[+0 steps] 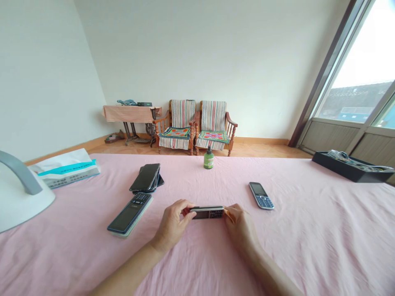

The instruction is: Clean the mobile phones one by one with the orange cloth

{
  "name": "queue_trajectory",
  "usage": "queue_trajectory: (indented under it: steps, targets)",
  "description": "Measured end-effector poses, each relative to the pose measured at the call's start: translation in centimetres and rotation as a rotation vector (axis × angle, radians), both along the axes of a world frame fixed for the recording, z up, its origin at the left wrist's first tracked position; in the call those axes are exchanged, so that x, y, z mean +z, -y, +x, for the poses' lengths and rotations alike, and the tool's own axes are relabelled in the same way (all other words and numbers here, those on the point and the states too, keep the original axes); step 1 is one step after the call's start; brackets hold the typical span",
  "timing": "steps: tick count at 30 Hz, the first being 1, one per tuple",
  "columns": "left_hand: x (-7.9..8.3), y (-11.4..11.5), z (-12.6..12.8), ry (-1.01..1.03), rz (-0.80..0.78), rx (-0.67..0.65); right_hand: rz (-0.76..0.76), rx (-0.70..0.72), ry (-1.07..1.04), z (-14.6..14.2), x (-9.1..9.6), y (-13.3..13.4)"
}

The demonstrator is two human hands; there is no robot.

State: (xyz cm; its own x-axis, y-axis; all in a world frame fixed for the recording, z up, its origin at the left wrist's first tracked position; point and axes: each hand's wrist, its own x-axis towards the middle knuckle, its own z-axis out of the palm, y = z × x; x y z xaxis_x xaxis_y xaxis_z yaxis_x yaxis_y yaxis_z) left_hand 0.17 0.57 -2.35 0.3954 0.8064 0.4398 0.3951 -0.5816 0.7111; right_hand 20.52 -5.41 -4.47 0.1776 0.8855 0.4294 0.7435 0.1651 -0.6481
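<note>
Head view: at the lower middle of the frame both hands meet over a pink-covered surface point(308, 230). The left hand point(173, 224) pinches one end of a small keypad phone point(207, 212) and the right hand point(239, 224) pinches the other end, so the phone lies sideways between the fingertips, just above the cloth.

Left of the hands lies a long dark handset point(130, 213) with keys at its far end. Beyond it sits a stack of dark smartphones point(146, 177). To the right of the hands a blue keypad phone point(261, 195) lies flat, well apart from them. A green bottle point(209, 158) stands upright at the far edge, centre frame.

At the left edge there are a white bag point(66, 168) with a teal stripe and a white object with a grey handle point(18, 197). At the upper right is a black tray point(348, 170) holding cables.
</note>
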Motion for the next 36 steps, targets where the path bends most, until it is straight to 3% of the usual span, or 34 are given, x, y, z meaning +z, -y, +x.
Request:
queue_trajectory:
  steps: [7, 15, 21, 27, 33, 36]
  targets:
    - [-0.4, -0.3, -0.1, 0.008, -0.019, 0.001, 0.0, -0.125, 0.427, -0.5, 1.3, 0.9]
    - [-0.3, -0.2, 0.0, 0.022, -0.053, 0.019, 0.095, -0.039, 0.157, -1.5, 0.7, 0.6]
    - [-0.4, -0.4, 0.0, 0.046, -0.1, 0.018, 0.102, -0.109, 0.076, -0.6, 0.8, -0.6]
    - [-0.6, -0.7, 0.0, 0.063, -0.134, 0.022, 0.041, -0.08, 0.086, -0.4, 0.8, -0.9]
    - [-0.6, -0.6, -0.1, 0.059, -0.123, 0.027, 0.055, -0.184, 0.057, 0.5, 0.7, -1.5]
    - [-0.7, -0.5, -0.1, 0.047, -0.101, 0.024, 0.045, -0.132, 0.044, 0.4, 0.4, -1.8]
